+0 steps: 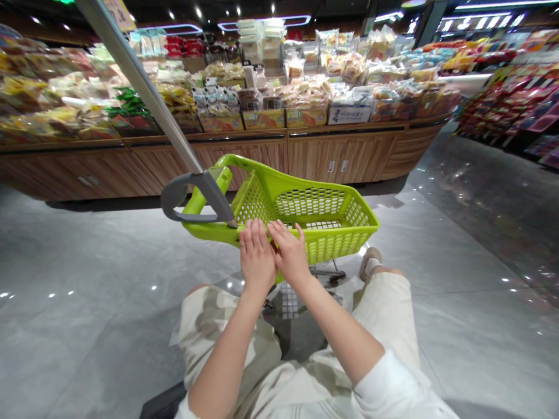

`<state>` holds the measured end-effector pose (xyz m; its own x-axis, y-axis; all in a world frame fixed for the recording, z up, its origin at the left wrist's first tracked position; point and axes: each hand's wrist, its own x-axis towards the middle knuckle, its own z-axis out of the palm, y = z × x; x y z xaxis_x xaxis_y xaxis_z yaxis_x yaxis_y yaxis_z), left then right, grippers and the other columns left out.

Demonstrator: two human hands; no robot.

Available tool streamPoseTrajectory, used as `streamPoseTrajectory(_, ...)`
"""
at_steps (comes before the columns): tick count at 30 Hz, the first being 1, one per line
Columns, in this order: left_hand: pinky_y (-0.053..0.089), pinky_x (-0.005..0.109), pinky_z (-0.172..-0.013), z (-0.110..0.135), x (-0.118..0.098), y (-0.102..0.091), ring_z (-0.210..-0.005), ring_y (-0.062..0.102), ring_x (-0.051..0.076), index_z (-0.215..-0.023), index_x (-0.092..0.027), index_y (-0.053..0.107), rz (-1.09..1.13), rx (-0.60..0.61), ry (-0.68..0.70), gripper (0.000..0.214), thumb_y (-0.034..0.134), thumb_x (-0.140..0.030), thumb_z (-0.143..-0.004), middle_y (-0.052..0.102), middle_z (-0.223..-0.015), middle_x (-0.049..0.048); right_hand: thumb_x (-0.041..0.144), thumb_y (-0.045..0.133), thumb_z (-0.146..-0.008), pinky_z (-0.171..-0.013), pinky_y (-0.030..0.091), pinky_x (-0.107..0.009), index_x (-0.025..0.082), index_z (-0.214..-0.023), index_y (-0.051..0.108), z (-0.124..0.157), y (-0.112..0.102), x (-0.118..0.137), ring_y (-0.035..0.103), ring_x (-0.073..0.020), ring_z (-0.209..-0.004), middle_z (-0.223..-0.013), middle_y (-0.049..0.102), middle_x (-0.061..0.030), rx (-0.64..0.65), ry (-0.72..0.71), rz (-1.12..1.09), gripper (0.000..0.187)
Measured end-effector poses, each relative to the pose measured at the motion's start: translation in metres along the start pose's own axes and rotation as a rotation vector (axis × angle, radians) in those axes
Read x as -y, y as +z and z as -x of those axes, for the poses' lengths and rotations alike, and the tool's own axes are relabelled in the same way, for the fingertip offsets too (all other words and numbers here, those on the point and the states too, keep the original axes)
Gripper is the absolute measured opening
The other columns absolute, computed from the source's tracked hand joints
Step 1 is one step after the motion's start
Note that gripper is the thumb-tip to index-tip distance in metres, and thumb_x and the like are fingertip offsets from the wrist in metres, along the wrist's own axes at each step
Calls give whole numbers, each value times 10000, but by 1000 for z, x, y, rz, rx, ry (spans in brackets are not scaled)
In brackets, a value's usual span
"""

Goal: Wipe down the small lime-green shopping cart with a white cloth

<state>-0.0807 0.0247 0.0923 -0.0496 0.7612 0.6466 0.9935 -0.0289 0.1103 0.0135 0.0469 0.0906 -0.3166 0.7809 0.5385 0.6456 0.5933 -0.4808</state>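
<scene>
And here we are on the polished grey tile floor (87, 302) of a brightly lit shop, with both hands out in front on a lime-green plastic shopping trolley basket (310, 203)! The basket sits right ahead of our lap, its latticed walls angled toward the display. Our left grip (257, 254) and right grip (290, 254) stand side by side on the near rim (209, 230), wide and open, the fingers fanned out with nothing closed in them, and the fingertips come just beside each other. To the left of our hands, a long grey trolley pole (140, 81) runs up out of view from a looped grey handle (187, 198) fixed to the basket. Below, we catch the metal trolley frame (327, 272) beside our tan shoe (370, 262), with camouflage-print shorts (227, 343) and a white sleeve (393, 390) at the bottom of the view. Ahead, a wooden-fronted display desk (332, 160) is piled with bagged snacks (305, 99) in cardboard trays (220, 121), and red packets (493, 110) line the shelves off to the right!
</scene>
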Motion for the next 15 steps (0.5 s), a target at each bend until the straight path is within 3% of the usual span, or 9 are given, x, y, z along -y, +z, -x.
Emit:
streamPoseTrajectory(4, 253, 522, -1199, 2, 7, -1, -1468, 272, 307, -1474, -28, 316, 38, 26, 13, 567, 389, -227, -948, 432, -1498, 211, -6, 373, -764, -1188, 55, -546, 297, -1426, 448, 14, -7, -25, 355, -168, -1431, -1449, 531, -11, -5, -1, 104, 732)
streamPoseTrajectory(11, 210, 507, -1217, 7, 12, 2, -1473, 254, 292, -1466, -44, 320, 88, 20, -42, 553, 367, -227, -947, 407, -1521, 184, 5, 381, -718, -1162, 97, -595, 330, -1391, 490, 53, -27, -99, 363, -205, -1429, -1424, 558, 2, -87, 157, 278, 755)
streamPoseTrajectory(15, 191, 504, -1223, 9, 9, 3, -1481, 233, 281, -1465, -40, 313, 110, 43, -75, 554, 353, -222, -944, 401, -1524, 184, 27, 364, -729, -1147, 106, -628, 319, -1357, 527, 58, -22, -104, 400, -218, -1407, -1414, 567, -18, -168, 265, 271, 711)
